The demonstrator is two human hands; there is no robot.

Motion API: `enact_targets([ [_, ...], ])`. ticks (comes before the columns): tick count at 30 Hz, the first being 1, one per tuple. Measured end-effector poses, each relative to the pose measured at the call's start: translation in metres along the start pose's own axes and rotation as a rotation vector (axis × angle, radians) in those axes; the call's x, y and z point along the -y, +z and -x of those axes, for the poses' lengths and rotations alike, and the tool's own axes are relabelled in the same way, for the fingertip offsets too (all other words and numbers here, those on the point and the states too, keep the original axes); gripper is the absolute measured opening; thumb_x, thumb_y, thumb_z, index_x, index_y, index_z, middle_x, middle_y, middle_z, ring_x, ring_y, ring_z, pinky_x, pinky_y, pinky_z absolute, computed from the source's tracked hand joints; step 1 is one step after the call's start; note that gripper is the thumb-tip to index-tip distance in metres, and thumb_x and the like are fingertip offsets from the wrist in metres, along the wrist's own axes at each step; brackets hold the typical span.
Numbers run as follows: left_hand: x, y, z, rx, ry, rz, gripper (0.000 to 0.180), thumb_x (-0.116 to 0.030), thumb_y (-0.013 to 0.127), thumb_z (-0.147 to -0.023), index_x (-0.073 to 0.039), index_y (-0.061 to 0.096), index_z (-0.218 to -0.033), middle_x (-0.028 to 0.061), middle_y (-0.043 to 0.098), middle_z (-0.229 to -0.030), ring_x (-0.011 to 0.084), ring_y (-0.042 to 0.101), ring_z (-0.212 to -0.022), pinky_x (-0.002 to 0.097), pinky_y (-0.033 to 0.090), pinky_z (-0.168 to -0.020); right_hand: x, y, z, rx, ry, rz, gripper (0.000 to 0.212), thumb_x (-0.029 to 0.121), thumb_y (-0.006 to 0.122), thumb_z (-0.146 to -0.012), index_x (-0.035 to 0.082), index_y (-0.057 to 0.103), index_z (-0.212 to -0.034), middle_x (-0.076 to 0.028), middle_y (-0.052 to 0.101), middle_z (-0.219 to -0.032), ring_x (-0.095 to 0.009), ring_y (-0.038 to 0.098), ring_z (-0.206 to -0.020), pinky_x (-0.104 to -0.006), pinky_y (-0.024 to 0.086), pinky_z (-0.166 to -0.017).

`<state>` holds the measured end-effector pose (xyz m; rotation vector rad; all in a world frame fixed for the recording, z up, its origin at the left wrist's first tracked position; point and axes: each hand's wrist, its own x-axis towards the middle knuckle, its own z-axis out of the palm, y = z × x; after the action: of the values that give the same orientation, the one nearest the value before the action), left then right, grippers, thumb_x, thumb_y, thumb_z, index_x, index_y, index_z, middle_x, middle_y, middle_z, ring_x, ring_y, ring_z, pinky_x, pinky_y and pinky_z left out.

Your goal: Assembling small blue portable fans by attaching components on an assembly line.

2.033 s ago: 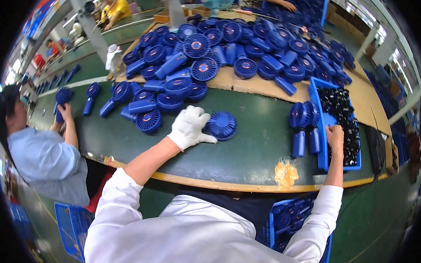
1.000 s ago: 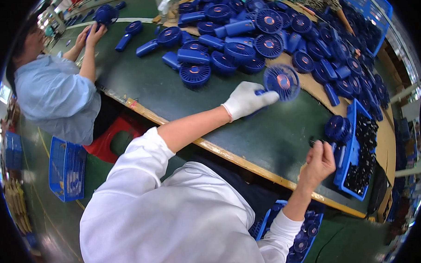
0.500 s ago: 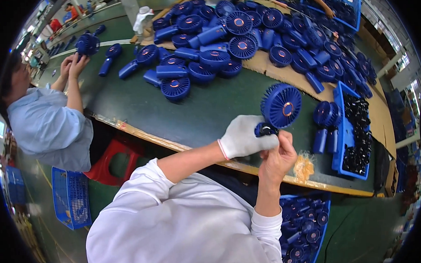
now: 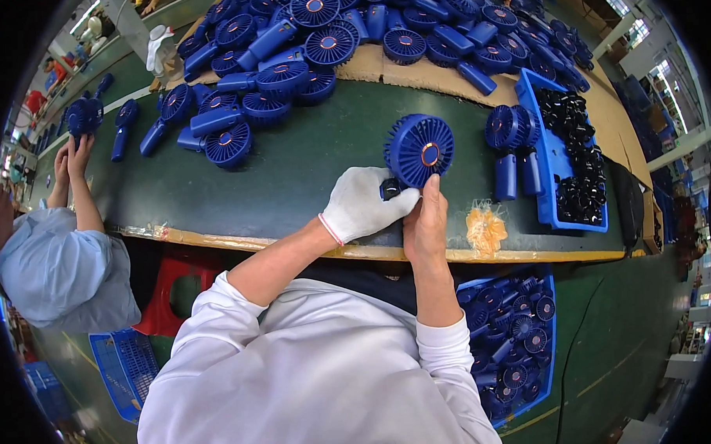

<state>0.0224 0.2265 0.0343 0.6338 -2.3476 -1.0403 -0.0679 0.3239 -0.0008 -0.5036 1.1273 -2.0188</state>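
A blue handheld fan [image 4: 419, 151] stands upright over the near part of the green table, its round grille above my hands. My left hand [image 4: 369, 204], in a white glove, is closed around the fan below the grille. A small black glossy part [image 4: 390, 189] shows between its fingers and thumb. My bare right hand [image 4: 427, 223] is closed at the fan's lower part, its thumb pressed just under the grille. The handle is mostly hidden by my hands. Right of them, two blue fans [image 4: 509, 129] stand side by side next to a blue bin [image 4: 547, 149] holding black glossy parts [image 4: 580, 184].
A large heap of blue fans [image 4: 330, 44] covers the table's far side, partly on cardboard [image 4: 437, 84]. Yellowish bands [image 4: 486, 230] lie near the front edge. Below is a crate of fans [image 4: 516, 349]. To the left, a co-worker [image 4: 63, 263] handles a fan beside a red stool [image 4: 166, 295].
The view has swung, so the table appears shifted left and up. My right thumb has moved up to the fan's neck, and the black part shows at a different angle in my gloved hand.
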Motion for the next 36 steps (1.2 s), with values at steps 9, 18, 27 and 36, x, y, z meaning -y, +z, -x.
enact_targets([
  [9,-0.002,0.001,0.001,0.344,-0.471,0.856,0.065,-0.051,0.022,-0.102,-0.003,0.060,-0.083,0.0075,0.062,-0.068,0.0157,0.059,-0.054,0.0281,0.047,-0.052,0.021,0.018,-0.003,-0.129,0.121,0.108,0.035,0.036,0.066,-0.087,0.001,0.061,-0.087,-0.002,0.055,-0.062,-0.009,0.044,-0.038,-0.0235,0.034,-0.029],
  [18,0.013,-0.022,-0.013,0.119,0.282,-0.344,0.026,-0.026,0.045,-0.095,-0.007,0.063,-0.097,0.0147,0.066,-0.093,0.0339,0.063,-0.088,0.0428,0.050,-0.076,0.066,-0.010,-0.034,-0.226,-0.401,0.893,0.032,0.021,0.076,-0.067,-0.001,0.066,-0.089,-0.015,0.068,-0.076,-0.022,0.066,-0.068,-0.0336,0.052,-0.067],
  [27,0.061,-0.178,-0.070,-0.297,0.009,-0.868,0.061,-0.038,0.079,-0.070,-0.004,0.060,-0.117,0.0158,0.062,-0.116,0.0329,0.056,-0.112,0.0410,0.044,-0.095,0.101,-0.073,-0.086,-0.446,-0.434,1.821,0.031,0.024,0.079,-0.069,0.000,0.066,-0.082,-0.016,0.065,-0.090,-0.032,0.067,-0.084,-0.0416,0.056,-0.071],
  [36,0.090,-0.221,-0.089,0.206,-0.092,-0.866,0.081,-0.055,0.075,-0.070,0.001,0.057,-0.125,0.0228,0.060,-0.122,0.0337,0.057,-0.115,0.0403,0.044,-0.099,0.180,-0.096,-0.076,-0.639,-0.419,1.876,0.033,0.038,0.061,-0.087,0.006,0.069,-0.081,-0.016,0.066,-0.084,-0.036,0.066,-0.079,-0.0461,0.054,-0.069],
])
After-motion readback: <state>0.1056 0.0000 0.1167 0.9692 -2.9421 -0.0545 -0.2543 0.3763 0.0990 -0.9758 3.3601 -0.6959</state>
